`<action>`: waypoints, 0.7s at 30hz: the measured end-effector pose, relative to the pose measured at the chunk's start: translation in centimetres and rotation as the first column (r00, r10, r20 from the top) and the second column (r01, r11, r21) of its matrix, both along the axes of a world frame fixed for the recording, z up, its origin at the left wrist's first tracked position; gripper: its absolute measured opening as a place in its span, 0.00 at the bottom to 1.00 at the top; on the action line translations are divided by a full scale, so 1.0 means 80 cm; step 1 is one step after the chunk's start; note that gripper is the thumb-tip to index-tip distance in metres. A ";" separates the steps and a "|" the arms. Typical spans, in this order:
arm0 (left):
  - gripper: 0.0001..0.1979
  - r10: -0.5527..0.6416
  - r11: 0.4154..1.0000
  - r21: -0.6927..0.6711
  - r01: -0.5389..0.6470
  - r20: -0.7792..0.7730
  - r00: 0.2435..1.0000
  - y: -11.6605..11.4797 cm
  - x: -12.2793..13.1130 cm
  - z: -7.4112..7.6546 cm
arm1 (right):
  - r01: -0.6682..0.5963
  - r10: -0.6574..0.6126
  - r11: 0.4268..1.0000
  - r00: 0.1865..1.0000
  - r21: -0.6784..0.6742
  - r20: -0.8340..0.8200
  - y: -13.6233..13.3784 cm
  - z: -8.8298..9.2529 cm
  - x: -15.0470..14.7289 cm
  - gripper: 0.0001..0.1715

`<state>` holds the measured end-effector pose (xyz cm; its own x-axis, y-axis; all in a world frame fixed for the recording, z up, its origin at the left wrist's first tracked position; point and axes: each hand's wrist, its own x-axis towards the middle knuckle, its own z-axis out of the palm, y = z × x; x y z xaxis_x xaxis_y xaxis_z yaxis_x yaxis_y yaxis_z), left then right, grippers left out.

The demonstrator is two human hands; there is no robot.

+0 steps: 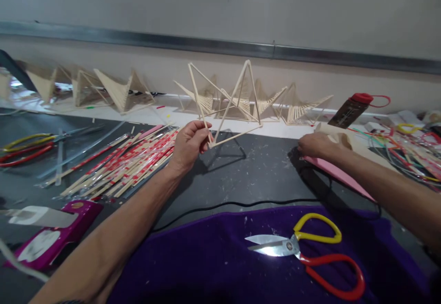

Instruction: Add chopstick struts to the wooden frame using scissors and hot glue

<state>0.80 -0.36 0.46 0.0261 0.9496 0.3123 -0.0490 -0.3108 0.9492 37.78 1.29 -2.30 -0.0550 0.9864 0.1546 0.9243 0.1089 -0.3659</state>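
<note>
My left hand (193, 141) pinches a lower corner of an open frame of thin wooden sticks (230, 104), holding it tilted above the dark table. The frame has tall peaked corners and bare sides. Over to the right, my right hand (312, 145) is curled down at the table, its fingertips hidden. A long pink object (339, 175) lies just below that hand and forearm; its kind is unclear, and I cannot tell whether the hand grips it. Scissors (289, 245) with one yellow and one red handle lie part-open on a purple cloth (200, 258) close to me.
Bundled sticks (127, 164) in clear and red wrapping lie left, beside more scissors (31, 148) and a magenta device (58, 235). Several finished stick models (120, 88) line the wall. A red-capped bottle (349, 110) leans at right. A black cable (248, 204) crosses the table.
</note>
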 end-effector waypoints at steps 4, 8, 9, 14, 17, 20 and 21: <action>0.07 -0.017 1.000 0.010 0.017 -0.004 1.000 0.000 0.001 -0.001 | -0.173 0.177 0.984 0.968 -0.040 0.179 0.000 -0.007 -0.048 0.07; 0.07 -0.002 1.000 0.012 0.002 -0.018 1.000 -0.001 0.001 0.000 | -0.372 0.373 0.927 0.894 -0.056 0.246 0.005 -0.029 -0.114 0.17; 0.07 0.000 1.000 0.011 0.001 -0.019 1.000 -0.002 0.001 0.001 | -0.399 0.399 0.915 0.879 -0.058 0.259 0.003 -0.034 -0.123 0.19; 0.08 -0.016 1.000 -0.003 0.016 -0.005 1.000 -0.004 0.003 0.000 | -0.526 0.514 0.848 0.787 -0.062 0.341 -0.039 -0.045 -0.121 0.25; 0.08 -0.048 0.999 -0.008 0.048 -0.009 0.999 -0.005 0.006 -0.003 | -0.592 0.565 0.804 0.738 -0.047 0.368 -0.081 -0.042 -0.106 0.26; 0.08 -0.076 0.997 -0.027 0.075 -0.037 0.996 -0.007 0.012 -0.009 | -0.600 0.581 0.797 0.729 -0.069 0.363 -0.108 -0.037 -0.103 0.25; 0.07 -0.084 0.996 -0.038 0.082 -0.048 0.995 -0.008 0.014 -0.011 | -0.589 0.572 0.805 0.736 -0.074 0.362 -0.110 -0.036 -0.105 0.24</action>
